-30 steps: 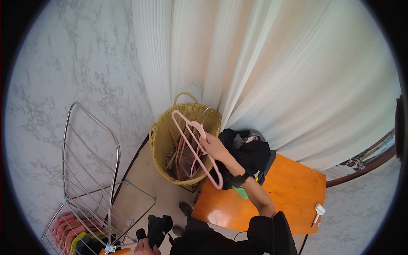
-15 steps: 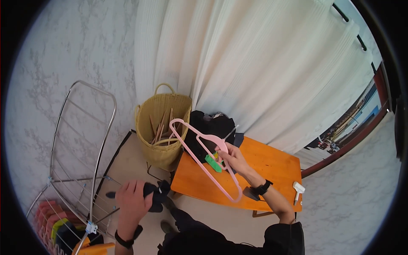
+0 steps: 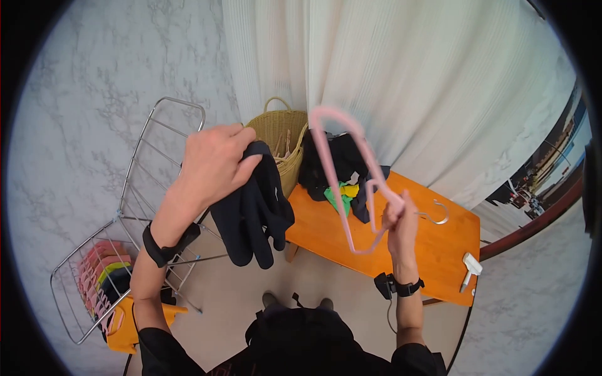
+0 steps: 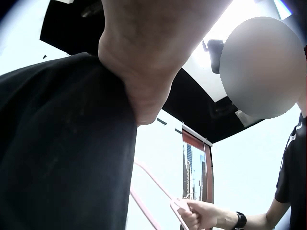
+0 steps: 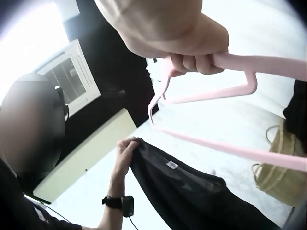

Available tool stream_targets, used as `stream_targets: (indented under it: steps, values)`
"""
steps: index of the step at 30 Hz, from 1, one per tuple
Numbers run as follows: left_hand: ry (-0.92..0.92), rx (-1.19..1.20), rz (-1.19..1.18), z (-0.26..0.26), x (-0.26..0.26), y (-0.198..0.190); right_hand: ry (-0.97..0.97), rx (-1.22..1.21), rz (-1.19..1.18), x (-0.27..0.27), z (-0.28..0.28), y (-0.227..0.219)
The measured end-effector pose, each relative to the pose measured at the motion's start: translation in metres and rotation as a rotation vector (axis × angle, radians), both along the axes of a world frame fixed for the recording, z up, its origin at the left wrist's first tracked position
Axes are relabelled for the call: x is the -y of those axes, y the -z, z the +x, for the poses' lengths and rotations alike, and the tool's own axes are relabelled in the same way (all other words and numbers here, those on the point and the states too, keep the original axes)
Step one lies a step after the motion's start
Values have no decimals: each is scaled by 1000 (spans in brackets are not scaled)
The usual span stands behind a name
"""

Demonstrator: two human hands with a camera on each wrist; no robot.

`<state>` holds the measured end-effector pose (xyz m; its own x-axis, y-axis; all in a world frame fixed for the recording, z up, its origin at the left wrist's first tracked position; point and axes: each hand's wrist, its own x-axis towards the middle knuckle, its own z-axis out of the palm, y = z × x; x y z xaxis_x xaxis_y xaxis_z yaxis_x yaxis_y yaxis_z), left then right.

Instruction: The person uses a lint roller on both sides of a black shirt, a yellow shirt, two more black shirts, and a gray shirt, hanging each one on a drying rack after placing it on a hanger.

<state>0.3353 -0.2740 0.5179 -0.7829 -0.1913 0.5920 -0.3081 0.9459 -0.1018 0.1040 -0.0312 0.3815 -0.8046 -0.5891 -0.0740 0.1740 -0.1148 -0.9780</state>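
2 hands are raised above an orange table (image 3: 433, 250). A black garment (image 3: 254, 210) is gripped at its top edge by the left hand (image 3: 213, 163), fingers curled over the cloth, which hangs below the palm. A pink hanger (image 3: 351, 169) is clutched near its neck by the right hand (image 3: 398, 219), its frame slanting up towards the garment. A wicker basket (image 3: 279, 135) is seen beyond the left hand.
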Motion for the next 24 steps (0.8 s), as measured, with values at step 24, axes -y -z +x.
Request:
stream_targets:
  steps: [24]
  values:
    - [67, -289, -309, -67, -160, -70, -244, -65, -660, -26, -33, -9]
